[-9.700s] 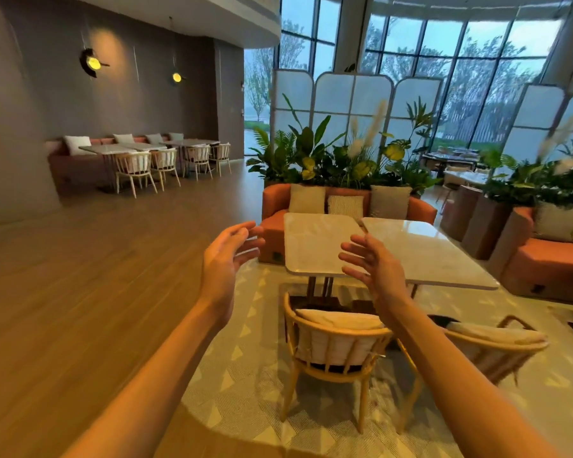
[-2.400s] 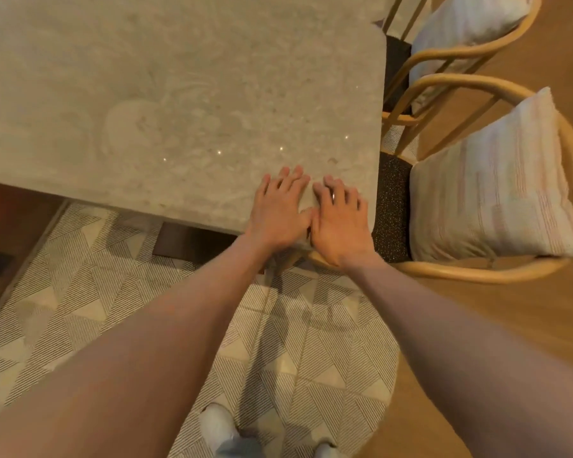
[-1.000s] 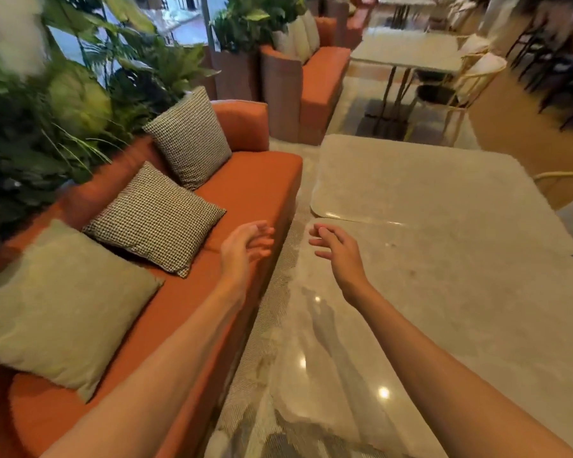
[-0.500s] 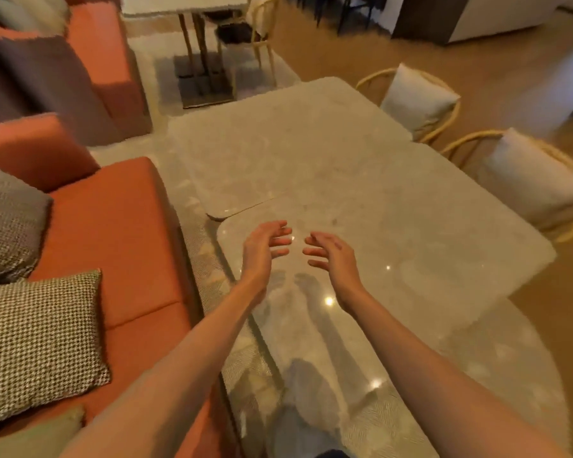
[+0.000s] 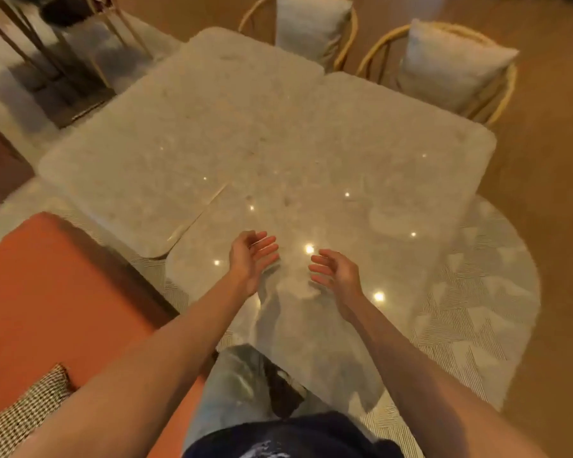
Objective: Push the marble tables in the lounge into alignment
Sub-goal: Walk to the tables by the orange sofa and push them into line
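Note:
Two pale marble tables stand side by side below me. The near table (image 5: 394, 180) reaches from my legs to the far right corner. The far table (image 5: 166, 140) lies to its left, and their seam shows a small offset at the near-left corners. My left hand (image 5: 250, 259) and my right hand (image 5: 336, 276) hover just above the near table's near end, palms facing each other, fingers apart, holding nothing. Whether they touch the marble I cannot tell.
An orange sofa (image 5: 47, 292) with a checked cushion (image 5: 24, 414) runs close along the left. Two wicker chairs with pale cushions (image 5: 311, 24) (image 5: 447, 67) stand at the tables' far side. A patterned rug (image 5: 477, 309) lies under the tables; wooden floor on the right.
My view has swung right and downward over the tables. Both hands stay raised and apart over the near table's end, holding nothing.

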Demonstrator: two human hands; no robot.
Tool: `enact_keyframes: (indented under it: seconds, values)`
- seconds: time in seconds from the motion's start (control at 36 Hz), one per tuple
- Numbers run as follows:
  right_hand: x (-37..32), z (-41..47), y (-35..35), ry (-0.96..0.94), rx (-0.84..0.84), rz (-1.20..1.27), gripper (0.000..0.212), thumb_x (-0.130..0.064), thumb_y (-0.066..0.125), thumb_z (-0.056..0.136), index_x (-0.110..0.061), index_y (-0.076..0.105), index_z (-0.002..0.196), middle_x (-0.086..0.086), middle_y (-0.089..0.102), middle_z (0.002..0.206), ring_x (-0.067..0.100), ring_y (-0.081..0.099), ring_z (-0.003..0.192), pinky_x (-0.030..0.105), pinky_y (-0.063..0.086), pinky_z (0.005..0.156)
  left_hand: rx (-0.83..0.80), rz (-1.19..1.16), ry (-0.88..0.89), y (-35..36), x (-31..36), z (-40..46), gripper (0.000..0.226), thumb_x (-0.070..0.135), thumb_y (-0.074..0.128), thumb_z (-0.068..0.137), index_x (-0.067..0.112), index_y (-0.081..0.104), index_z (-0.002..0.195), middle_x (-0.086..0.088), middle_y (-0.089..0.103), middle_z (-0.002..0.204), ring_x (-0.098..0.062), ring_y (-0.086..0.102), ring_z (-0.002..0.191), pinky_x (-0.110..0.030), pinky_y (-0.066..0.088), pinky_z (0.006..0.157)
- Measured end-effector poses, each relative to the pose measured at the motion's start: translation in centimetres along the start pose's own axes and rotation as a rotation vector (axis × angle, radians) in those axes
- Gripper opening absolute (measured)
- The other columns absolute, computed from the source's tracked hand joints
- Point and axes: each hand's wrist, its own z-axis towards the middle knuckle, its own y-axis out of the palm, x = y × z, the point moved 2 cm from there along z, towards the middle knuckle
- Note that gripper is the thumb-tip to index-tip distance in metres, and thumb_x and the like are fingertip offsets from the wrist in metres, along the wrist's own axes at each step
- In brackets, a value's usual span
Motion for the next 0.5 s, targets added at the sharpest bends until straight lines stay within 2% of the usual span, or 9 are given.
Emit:
enact_keyframes:
  seconds: [0.06,0.14,0.22,0.28,0.33,0.39,0.5]
  values:
    - [1.0,0.5,-0.3,0.0,0.051,0.07,0.013,-0.013,0.053,0.097,-0.014,0.055,0.084,0.0,0.054,0.066,0.013,0.048,0.052,0.026,0.035,0.054,-0.043,0.035,-0.037,0.1,0.3,1.6,0.026,0.023,0.041,0.1,0.004,0.06,0.097,-0.017,0.064,0.106,-0.029,0.063,0.092,-0.039,0.052,0.088]
    - [3.3,0.9,-0.5,-0.042,0.164,0.114,0.011,-0.013,0.052,0.096,-0.016,0.058,0.087,0.006,0.057,0.072,0.018,0.054,0.062,0.028,0.045,0.057,-0.107,0.084,-0.08,0.2,0.6,4.0,0.024,0.021,0.043,0.098,0.005,0.061,0.096,-0.014,0.067,0.101,-0.027,0.064,0.087,-0.038,0.052,0.086]
    - [6.3,1.1,0.6,-0.009,0.263,0.242,0.019,-0.009,0.049,0.095,-0.018,0.052,0.079,0.006,0.049,0.063,0.015,0.045,0.052,0.021,0.038,0.046,-0.198,0.122,-0.192,-0.9,-0.2,6.3,0.022,0.019,0.042,0.097,0.007,0.057,0.088,-0.008,0.067,0.077,-0.022,0.063,0.071,-0.035,0.052,0.072]
    - [8.9,0.6,2.1,-0.001,0.333,0.334,0.018,-0.009,0.05,0.094,-0.016,0.052,0.078,0.005,0.05,0.061,0.015,0.046,0.051,0.021,0.038,0.046,-0.255,0.151,-0.285,-2.8,-0.9,7.3,0.022,0.018,0.04,0.096,0.009,0.052,0.08,-0.006,0.059,0.066,-0.021,0.057,0.064,-0.034,0.049,0.071]
    - [11.8,-0.3,3.9,-0.005,0.396,0.37,0.015,-0.011,0.053,0.095,-0.01,0.061,0.082,0.009,0.061,0.069,0.019,0.055,0.06,0.027,0.047,0.057,-0.28,0.196,-0.356,-5.1,-1.6,8.5,0.023,0.018,0.04,0.097,0.008,0.053,0.081,-0.011,0.062,0.074,-0.024,0.061,0.071,-0.039,0.051,0.085]
    - [14.5,-1.2,5.9,-0.008,0.444,0.399,0.018,-0.013,0.052,0.097,-0.004,0.065,0.09,0.012,0.067,0.079,0.023,0.062,0.068,0.032,0.051,0.065,-0.274,0.269,-0.41,-7.5,-2.1,9.1,0.023,0.017,0.039,0.098,0.005,0.055,0.085,-0.018,0.064,0.094,-0.03,0.064,0.087,-0.045,0.047,0.102]
    - [18.3,-2.2,9.4,0.031,0.452,0.464,0.025,-0.015,0.047,0.102,-0.002,0.064,0.091,0.014,0.066,0.082,0.026,0.061,0.071,0.034,0.05,0.067,-0.305,0.358,-0.46,-11.7,-2.4,8.6,0.025,0.017,0.035,0.1,0.003,0.054,0.09,-0.024,0.06,0.115,-0.034,0.063,0.095,-0.046,0.044,0.105]
